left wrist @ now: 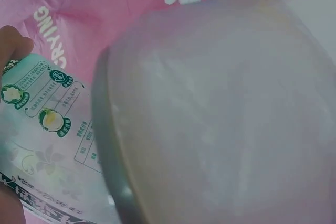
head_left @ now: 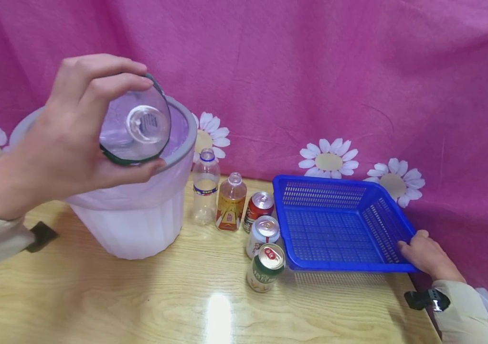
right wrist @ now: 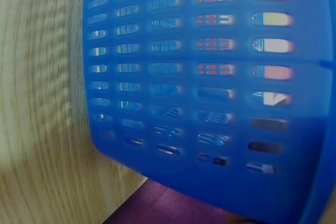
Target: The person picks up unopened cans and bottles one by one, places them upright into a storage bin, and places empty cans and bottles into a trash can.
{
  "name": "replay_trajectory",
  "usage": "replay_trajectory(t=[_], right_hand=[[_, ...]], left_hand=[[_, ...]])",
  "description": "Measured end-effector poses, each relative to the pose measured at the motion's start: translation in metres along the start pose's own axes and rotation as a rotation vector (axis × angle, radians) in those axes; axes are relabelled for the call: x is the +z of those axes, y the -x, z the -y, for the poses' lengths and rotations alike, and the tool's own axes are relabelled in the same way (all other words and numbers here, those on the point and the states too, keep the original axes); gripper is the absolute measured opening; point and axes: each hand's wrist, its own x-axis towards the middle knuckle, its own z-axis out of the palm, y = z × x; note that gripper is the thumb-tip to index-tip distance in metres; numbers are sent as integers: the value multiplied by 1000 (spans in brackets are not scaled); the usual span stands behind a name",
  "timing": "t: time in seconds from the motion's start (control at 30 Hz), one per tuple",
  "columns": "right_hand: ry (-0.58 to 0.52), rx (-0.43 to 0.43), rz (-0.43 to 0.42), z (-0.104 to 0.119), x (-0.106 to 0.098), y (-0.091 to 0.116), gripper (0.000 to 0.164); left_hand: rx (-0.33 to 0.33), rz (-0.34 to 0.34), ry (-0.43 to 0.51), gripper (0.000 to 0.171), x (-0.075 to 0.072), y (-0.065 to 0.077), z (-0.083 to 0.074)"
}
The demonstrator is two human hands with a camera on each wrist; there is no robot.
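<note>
My left hand [head_left: 72,119] grips a clear plastic bottle [head_left: 117,117], one round end of it facing the head camera. Green print and small drawings cover the label of this bottle [left wrist: 50,129] in the left wrist view. The hand is up at the grey rim of a white bin [head_left: 136,229], in front of its opening; a thin translucent bag lines the bin. On the far right, my right hand [head_left: 430,255] holds the right rim of a blue plastic basket [head_left: 325,265], thumb over the edge. Slotted basket wall [right wrist: 142,66] fills most of the right wrist view.
Between bin and basket stand a clear bottle with a blue neck ring [head_left: 205,191], a bottle with a yellow-orange label [head_left: 230,205], a red can [head_left: 258,210], a white can [head_left: 263,236] and a green can [head_left: 265,270]. A pink flowered cloth [head_left: 270,86] hangs behind the wooden table [head_left: 162,296].
</note>
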Motion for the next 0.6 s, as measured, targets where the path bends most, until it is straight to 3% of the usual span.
replay_trajectory(t=[0.07,0.23,0.3,0.33,0.47,0.6], right_hand=[[-1,-3,-5,0,-1,1,67],[3,3,-7,0,-1,5,67],[1,10,-2,1,-1,5,67],[0,14,-2,2,-1,5,67],[-5,31,3,3,0,6,66],[4,2,-27,3,0,7,66]], left_hand=[[-29,-2,4,138,-9,-6,-12],[-62,-8,27,122,-46,-38,-81],[-55,2,16,109,-55,-48,-101],[-81,6,26,104,-58,-51,-110],[-145,56,1,100,-65,-56,-128],[-177,96,-25,102,-66,-53,-129]])
